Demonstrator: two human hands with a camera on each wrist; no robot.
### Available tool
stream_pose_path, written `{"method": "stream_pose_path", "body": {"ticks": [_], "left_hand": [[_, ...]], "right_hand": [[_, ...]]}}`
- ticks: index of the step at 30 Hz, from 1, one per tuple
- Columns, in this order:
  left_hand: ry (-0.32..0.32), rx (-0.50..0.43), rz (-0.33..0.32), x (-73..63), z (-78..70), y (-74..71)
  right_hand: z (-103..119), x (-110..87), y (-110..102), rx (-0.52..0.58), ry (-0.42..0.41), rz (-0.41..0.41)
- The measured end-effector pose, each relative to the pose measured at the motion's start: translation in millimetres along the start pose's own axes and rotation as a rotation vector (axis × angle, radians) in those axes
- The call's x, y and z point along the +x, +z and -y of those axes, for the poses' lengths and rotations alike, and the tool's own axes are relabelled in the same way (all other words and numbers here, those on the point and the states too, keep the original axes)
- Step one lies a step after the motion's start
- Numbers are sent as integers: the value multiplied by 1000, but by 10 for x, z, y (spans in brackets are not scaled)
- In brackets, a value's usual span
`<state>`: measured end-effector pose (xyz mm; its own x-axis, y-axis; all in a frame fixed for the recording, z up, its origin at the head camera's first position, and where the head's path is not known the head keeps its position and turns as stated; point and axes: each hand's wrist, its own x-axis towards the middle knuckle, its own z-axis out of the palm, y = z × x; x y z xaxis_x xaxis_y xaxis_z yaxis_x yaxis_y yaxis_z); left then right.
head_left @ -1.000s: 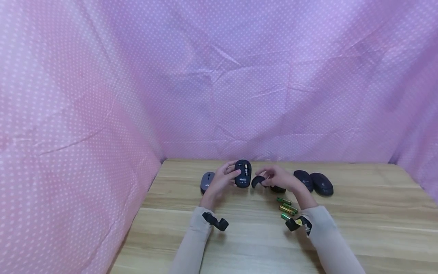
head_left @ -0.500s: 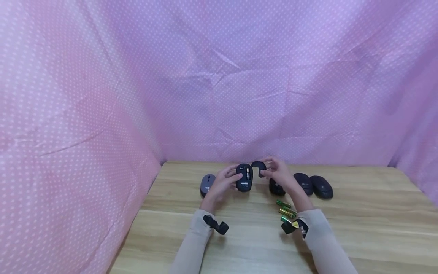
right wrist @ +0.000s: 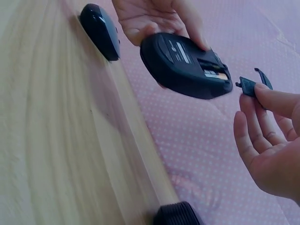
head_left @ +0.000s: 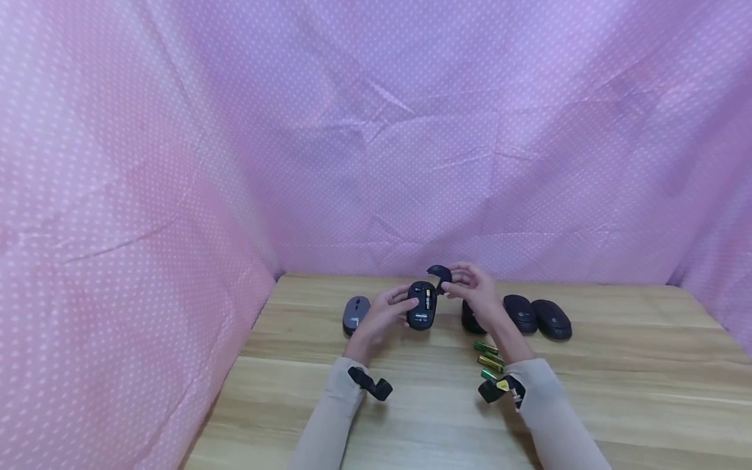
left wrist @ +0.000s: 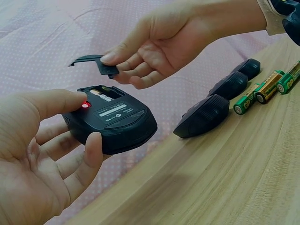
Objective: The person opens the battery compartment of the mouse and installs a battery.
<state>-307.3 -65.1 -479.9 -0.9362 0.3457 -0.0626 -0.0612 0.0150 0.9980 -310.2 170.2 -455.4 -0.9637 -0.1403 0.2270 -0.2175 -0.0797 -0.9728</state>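
Note:
My left hand (head_left: 384,313) grips a black computer mouse (left wrist: 112,119), its underside turned up and its battery bay uncovered. A battery (right wrist: 214,75) lies in that bay, and a red light glows beside the left thumb in the left wrist view. Between thumb and fingers, my right hand (head_left: 477,290) pinches the curved black battery cover (left wrist: 96,61). The cover is held just beyond the bay end of the mouse, with a small gap between them in both wrist views.
On the wooden table (head_left: 429,405), a grey mouse (head_left: 356,313) lies left of my left hand. Black mice (head_left: 519,313) stand at the right, one partly behind my right hand. Several green-and-gold batteries (left wrist: 268,86) lie near my right wrist. A pink dotted cloth (head_left: 376,163) hangs behind.
My right hand has lifted the battery cover from low beside the mouse up to its far end, turning it on the way. The left hand and mouse have shifted slightly right.

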Motion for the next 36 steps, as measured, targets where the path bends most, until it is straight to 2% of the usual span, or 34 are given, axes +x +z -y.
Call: {"method": "stream_pose_path", "body": {"ticks": [8,16,20,28,36], "left_hand": [[0,0,28,2,-18,-10],[-19,-5,1,-37,-6,-24],[-7,-24,3,-26,-6,-45],[14,32,35,-34,-8,-34],[26,-13,52,-46,-86,-3]], "right_hand": [[22,-5,111,-63,19,-16],[35,-47,182,-90,17,-10],[39,-47,239,-123,6,7],[44,-71,219,-158,2,-5],[69,-67,221,-153,-12,37]]}}
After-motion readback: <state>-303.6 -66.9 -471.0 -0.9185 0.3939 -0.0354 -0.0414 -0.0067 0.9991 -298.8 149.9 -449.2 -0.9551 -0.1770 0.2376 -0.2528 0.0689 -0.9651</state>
